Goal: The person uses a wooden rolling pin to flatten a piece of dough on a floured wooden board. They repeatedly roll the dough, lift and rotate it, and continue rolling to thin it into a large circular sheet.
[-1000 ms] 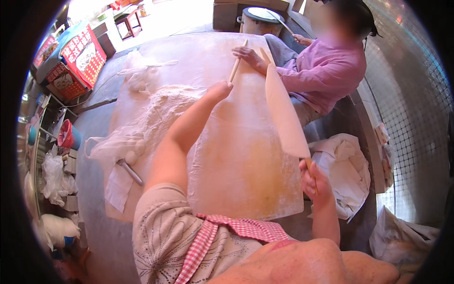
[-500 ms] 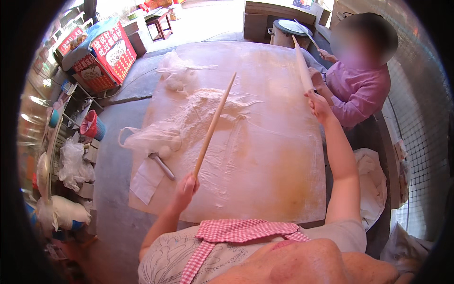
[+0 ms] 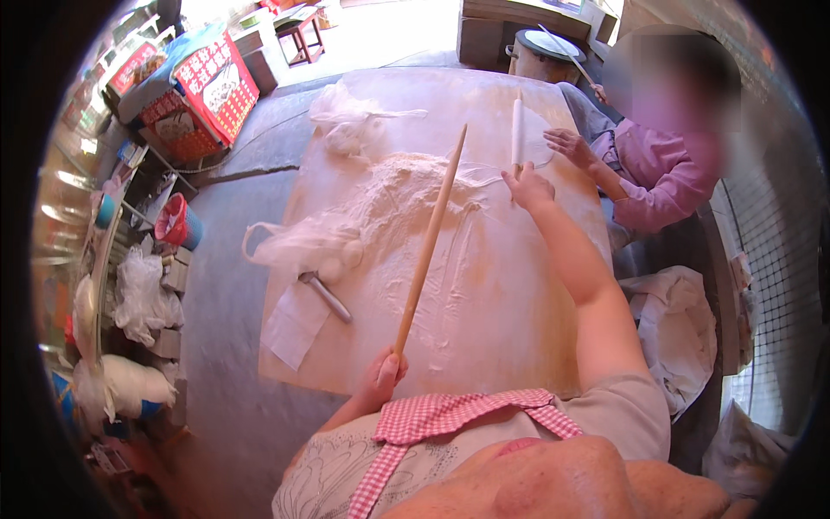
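Note:
My left hand point(image 3: 383, 374) is closed around the near end of a long wooden rolling pin point(image 3: 432, 238), which slants up over the board. My right hand point(image 3: 529, 186) grips the near end of a second rolling pin, with a thin dough sheet point(image 3: 517, 130) wrapped around it. Part of the sheet lies flat at the far right of the floured board point(image 3: 527, 320). Beside it is a co-worker's open hand point(image 3: 571, 145). That person's other hand holds a thin stick point(image 3: 566, 54) over a round griddle point(image 3: 546, 43).
A flour heap point(image 3: 406, 186) spreads mid-board. Two plastic bags point(image 3: 311, 246) lie at its left, one farther back. Nearby are a metal-bladed scraper point(image 3: 326, 298) and white paper point(image 3: 294, 333). A red sign box point(image 3: 203, 95) stands far left, a white sack point(image 3: 679, 324) at right.
My right hand has swung left and lowered its pin to the board, and some dough now lies unrolled. My left hand and pin shifted right in view. The co-worker's free hand has reached out.

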The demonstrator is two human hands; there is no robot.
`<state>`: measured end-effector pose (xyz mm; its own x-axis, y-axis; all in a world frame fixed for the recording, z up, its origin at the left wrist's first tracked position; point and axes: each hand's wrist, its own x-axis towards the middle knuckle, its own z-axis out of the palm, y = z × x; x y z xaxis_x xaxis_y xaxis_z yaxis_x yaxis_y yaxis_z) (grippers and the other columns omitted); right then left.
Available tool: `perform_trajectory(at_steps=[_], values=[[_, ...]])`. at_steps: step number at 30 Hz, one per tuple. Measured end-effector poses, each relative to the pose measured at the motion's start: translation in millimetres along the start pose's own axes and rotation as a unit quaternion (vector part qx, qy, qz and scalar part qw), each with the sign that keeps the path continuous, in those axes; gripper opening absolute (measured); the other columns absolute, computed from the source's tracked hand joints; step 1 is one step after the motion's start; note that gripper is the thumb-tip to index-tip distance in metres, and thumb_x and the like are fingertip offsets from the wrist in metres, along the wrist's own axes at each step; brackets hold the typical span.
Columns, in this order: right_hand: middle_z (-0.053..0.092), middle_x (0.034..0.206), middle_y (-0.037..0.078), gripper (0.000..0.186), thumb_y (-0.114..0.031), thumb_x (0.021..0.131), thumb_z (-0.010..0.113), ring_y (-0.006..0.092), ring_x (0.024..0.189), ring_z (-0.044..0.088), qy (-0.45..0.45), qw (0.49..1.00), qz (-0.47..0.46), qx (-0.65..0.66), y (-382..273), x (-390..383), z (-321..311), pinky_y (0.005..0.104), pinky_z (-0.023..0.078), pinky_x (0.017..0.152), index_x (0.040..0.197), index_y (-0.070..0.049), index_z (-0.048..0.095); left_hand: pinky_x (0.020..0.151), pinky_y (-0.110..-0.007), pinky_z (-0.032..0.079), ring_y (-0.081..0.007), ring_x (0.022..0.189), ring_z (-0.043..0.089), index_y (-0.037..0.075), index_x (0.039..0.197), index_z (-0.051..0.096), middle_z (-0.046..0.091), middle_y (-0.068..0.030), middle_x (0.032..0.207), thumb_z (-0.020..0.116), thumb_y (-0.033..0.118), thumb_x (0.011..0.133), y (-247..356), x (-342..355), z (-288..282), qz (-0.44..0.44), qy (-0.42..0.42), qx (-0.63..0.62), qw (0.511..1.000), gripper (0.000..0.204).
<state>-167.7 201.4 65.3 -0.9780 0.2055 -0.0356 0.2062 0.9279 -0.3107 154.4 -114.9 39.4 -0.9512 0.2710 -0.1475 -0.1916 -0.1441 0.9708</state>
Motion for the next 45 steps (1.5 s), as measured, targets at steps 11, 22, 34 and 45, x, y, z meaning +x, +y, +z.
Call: perform_trajectory(at_steps=[11,22,34,45], values=[[0.053,0.073,-0.001,0.02,-0.024,0.095,0.054,0.0072,0.064,0.05,-0.173,0.788,-0.094,0.583,6,-269,30,0.0223,0.042,0.057,0.104,-0.006,0.054,0.074,-0.043,0.048,-0.0335,0.086,0.061,0.006,0.103,0.058,0.062,-0.0177,0.089,0.06,0.029,0.086,9,58,72,0.054,-0.138,0.484,0.862,0.029],[0.064,0.078,0.014,0.022,-0.035,0.088,0.059,0.0369,0.073,0.062,0.105,0.993,-0.055,0.018,173,-308,21,0.0473,0.046,0.062,0.093,-0.013,0.059,0.091,-0.048,0.038,-0.0228,0.093,0.06,0.014,0.092,0.064,0.064,-0.0062,0.091,0.058,0.033,0.084,73,113,-136,0.189,0.208,0.742,0.609,0.022],[0.065,0.075,0.014,0.026,-0.04,0.088,0.058,0.0378,0.07,0.063,0.133,0.991,-0.002,0.021,173,-309,31,0.0481,0.047,0.061,0.09,-0.014,0.058,0.077,-0.04,0.05,-0.0273,0.091,0.063,0.014,0.102,0.065,0.065,-0.0128,0.097,0.057,0.028,0.086,37,107,-156,0.05,0.321,0.494,0.806,0.022],[0.064,0.075,0.013,0.024,-0.038,0.087,0.058,0.0368,0.07,0.063,0.134,0.991,0.009,0.01,176,-308,32,0.0481,0.047,0.061,0.09,-0.014,0.059,0.093,-0.042,0.045,-0.0298,0.112,0.054,0.011,0.112,0.058,0.055,-0.0112,0.124,0.073,0.031,0.073,78,136,-137,-0.058,0.213,0.688,0.691,0.046]])
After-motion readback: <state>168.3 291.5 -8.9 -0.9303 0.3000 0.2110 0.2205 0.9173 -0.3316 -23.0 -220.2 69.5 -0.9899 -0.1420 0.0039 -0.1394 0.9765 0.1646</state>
